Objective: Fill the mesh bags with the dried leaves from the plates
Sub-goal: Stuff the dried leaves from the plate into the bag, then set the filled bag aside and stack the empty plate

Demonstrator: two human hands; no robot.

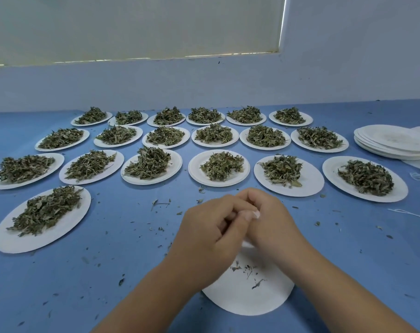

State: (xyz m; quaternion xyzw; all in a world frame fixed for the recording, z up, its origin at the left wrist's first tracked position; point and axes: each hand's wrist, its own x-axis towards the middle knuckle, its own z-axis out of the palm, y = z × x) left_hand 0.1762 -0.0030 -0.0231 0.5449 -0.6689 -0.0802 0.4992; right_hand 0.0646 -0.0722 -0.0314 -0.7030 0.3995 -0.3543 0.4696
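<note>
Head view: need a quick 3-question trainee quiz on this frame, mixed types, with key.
1. True or false: the near plate, under the left hand and right hand that pinch a white bag, is heaped with leaves.
2. Where is the stack of empty plates? A) far right of the table B) front left C) between the hands
3. How many plates carry a heap of dried leaves?
Key: 1 false, only crumbs lie on it; 2 A; 3 nineteen.
</note>
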